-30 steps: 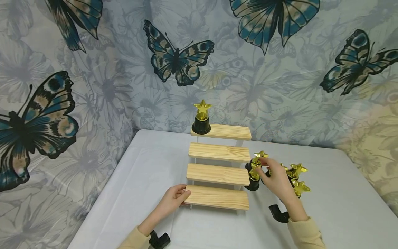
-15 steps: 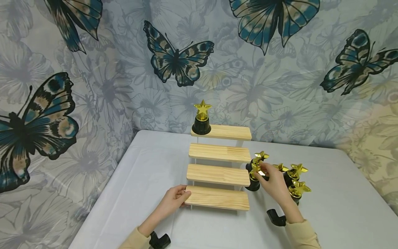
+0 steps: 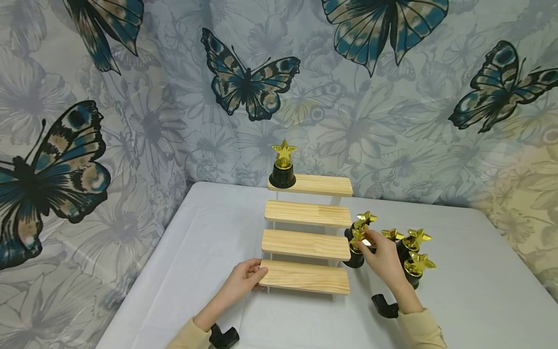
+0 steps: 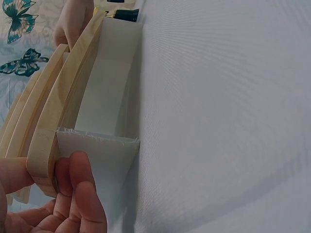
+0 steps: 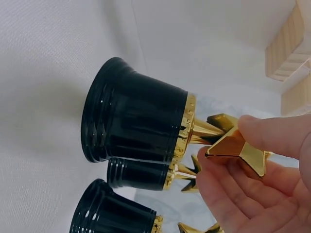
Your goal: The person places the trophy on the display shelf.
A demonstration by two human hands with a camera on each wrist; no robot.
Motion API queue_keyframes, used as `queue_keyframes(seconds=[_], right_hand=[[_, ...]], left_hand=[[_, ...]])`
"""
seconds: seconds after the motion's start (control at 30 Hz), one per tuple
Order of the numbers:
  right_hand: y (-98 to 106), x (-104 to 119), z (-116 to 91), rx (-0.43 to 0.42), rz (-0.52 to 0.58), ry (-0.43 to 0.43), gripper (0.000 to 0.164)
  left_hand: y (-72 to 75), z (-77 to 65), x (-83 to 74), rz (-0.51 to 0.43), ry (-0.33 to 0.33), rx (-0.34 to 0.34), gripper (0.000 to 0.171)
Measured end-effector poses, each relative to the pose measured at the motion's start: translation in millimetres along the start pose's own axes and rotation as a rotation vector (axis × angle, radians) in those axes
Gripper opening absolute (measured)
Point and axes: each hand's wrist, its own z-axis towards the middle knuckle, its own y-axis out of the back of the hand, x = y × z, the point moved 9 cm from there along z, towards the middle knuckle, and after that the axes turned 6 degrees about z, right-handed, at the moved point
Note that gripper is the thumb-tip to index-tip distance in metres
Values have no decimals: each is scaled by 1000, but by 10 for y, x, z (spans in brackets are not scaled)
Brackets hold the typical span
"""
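Note:
My left hand point(image 3: 243, 280) grips the left end of the lowest wooden step point(image 3: 305, 277) of a four-tier display stand. In the left wrist view, curled fingers point(image 4: 82, 177) lie under that step's end. At the stand's right side, my right hand point(image 3: 385, 259) pinches the gold star of a small trophy point(image 3: 356, 260). The right wrist view shows the thumb on the star, above a black base point(image 5: 141, 116); whether the base touches the cloth, I cannot tell. Another star trophy point(image 3: 283, 177) stands upright at the left end of the top step.
Behind the pinched trophy is another trophy point(image 3: 365, 220). Several more, including a front one point(image 3: 416, 269), stand to the right of my right hand. A white cloth covers the table point(image 3: 209, 228). Butterfly-patterned fabric point(image 3: 248, 87) hangs behind.
My right hand has shifted slightly left and down, closing on the near trophy's star and uncovering trophies on the right. The left hand has stayed on the lowest step.

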Motion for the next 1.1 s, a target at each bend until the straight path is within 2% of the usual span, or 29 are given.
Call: queue_keyframes(seconds=[0.27,0.5,0.6,0.83,1.1], right_hand=[[63,35,-12,-13,0,36,31],[227,146,18,-34,6,79,32],[328,229,37,-59,-5,109,32],[591,468,121,-120,-35,193,36],[854,734,273,-135,-65,245,41]], left_hand=[[2,1,1,21,1,-1,37],[-6,-7,-11,28,0,12,37],[-11,11,44,33,0,9,37],[-26,101,306,18,3,-3,42],[-11,107,299,3,-5,-1,51]])
